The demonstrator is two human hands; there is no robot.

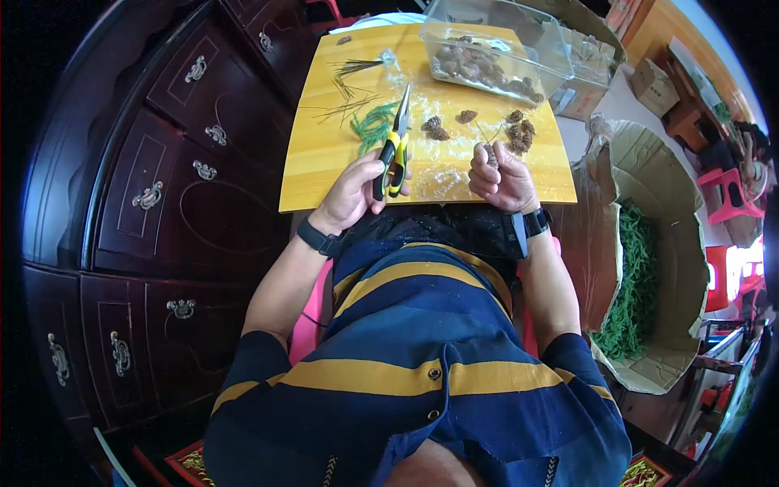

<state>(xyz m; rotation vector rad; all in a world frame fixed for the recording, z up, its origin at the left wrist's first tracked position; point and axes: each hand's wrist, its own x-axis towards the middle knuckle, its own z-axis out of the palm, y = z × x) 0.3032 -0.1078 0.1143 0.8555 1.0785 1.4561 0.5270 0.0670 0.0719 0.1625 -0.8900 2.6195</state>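
Note:
Above the front of the yellow wooden board, my left hand is closed around long-nose pliers with black and yellow handles, their jaws pointing away from me. To its right, my right hand pinches a small brown pine cone, mostly hidden by the fingers. Thin wire sticks up from it in two ends. Loose pine cones lie between the hands, and a cluster of cones sits just beyond my right hand. Green strands are heaped beyond the pliers.
Dark thin wires lie at the board's far left. A clear plastic bin of pine cones stands at the far right. Beside me, a cardboard box holds green artificial foliage. A dark wooden cabinet lines the left side.

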